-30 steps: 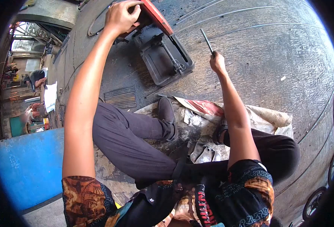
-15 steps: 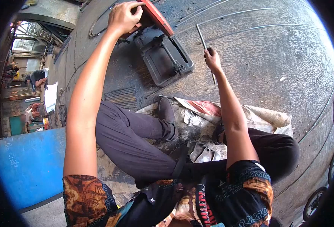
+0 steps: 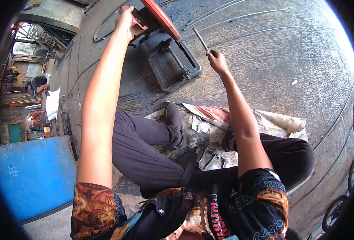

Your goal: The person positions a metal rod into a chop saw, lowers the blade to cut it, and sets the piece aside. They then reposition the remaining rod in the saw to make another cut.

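Observation:
At the top, my left hand (image 3: 125, 21) is closed at the edge of a red guard on a cut-off machine; what its fingers grip is hard to make out. The red guard (image 3: 163, 18) stands tilted over the machine's black base (image 3: 171, 66), which has a clamp screw across it. To the right of the base, my right hand (image 3: 217, 61) is wrapped round a thin metal rod (image 3: 200, 39). The rod's upper part sticks out beyond the fist, pointing up and left.
Cut rods (image 3: 129, 104) lie beside the base. Long rods (image 3: 261, 31) extend across the floor. A dirty sheet (image 3: 281, 122) and metal pieces (image 3: 214, 161) are near my legs. A blue panel (image 3: 33, 176) is at left; two people (image 3: 37, 85) are beyond it.
My left hand has shifted down and left from the top of the red guard, and its grip has changed. My right hand has moved left and slightly up with the rod.

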The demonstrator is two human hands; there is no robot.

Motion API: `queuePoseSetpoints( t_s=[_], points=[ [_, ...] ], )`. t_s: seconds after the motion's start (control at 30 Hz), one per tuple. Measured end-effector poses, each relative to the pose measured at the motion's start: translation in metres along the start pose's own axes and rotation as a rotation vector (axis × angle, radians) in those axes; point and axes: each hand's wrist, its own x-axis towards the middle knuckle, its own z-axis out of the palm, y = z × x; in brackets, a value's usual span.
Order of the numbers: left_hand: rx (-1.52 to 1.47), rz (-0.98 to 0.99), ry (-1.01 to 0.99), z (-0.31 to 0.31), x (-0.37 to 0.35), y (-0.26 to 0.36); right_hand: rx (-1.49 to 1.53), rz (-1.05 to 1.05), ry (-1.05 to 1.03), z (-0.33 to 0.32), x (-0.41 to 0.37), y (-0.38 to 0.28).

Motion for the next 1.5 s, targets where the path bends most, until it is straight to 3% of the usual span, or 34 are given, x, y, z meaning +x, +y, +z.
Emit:
queuePoseSetpoints(
  t_s=[0.07,0.17,0.43,0.57,0.87,0.97,1.03,1.07,1.1,1.17,1.3,1.5],
  points=[
    [-0.011,-0.061,-0.155,-0.007,0.008,-0.001,0.036,-0.115,0.004,0.004,0.001,0.000],
    [0.007,-0.172,-0.154,-0.005,0.003,0.007,0.017,-0.136,-0.028,0.002,-0.004,-0.009],
    [0.024,-0.200,-0.270,-0.013,0.015,0.023,-0.005,-0.037,-0.105,-0.002,-0.008,-0.012],
    [0.014,-0.160,-0.217,-0.012,0.012,0.010,-0.040,-0.012,-0.124,-0.001,-0.002,-0.003],
    [-0.002,-0.194,-0.321,-0.012,-0.005,0.014,-0.024,-0.084,-0.078,-0.003,-0.006,-0.007],
    [0.230,-0.074,-0.254,-0.004,-0.017,0.014,-0.072,-0.113,-0.114,-0.003,-0.004,-0.012],
    [0.848,0.699,0.330,-0.004,0.002,-0.001,-0.122,-0.144,-0.153,-0.004,-0.006,-0.019],
    [0.930,1.020,0.280,-0.006,0.009,-0.003,-0.132,-0.172,-0.163,-0.006,-0.008,-0.022],
    [0.930,1.019,0.276,-0.004,0.002,0.002,-0.131,-0.168,-0.162,-0.006,-0.008,-0.022],
    [1.190,1.241,-0.181,0.001,-0.028,0.022,-0.138,-0.115,-0.177,-0.003,-0.005,-0.021],
    [1.226,1.224,-0.330,0.001,-0.029,0.028,-0.149,-0.125,-0.153,-0.005,-0.004,-0.024],
    [1.220,1.167,-0.344,0.003,-0.029,0.027,-0.193,-0.111,-0.184,0.007,0.003,-0.022]
  ],
)
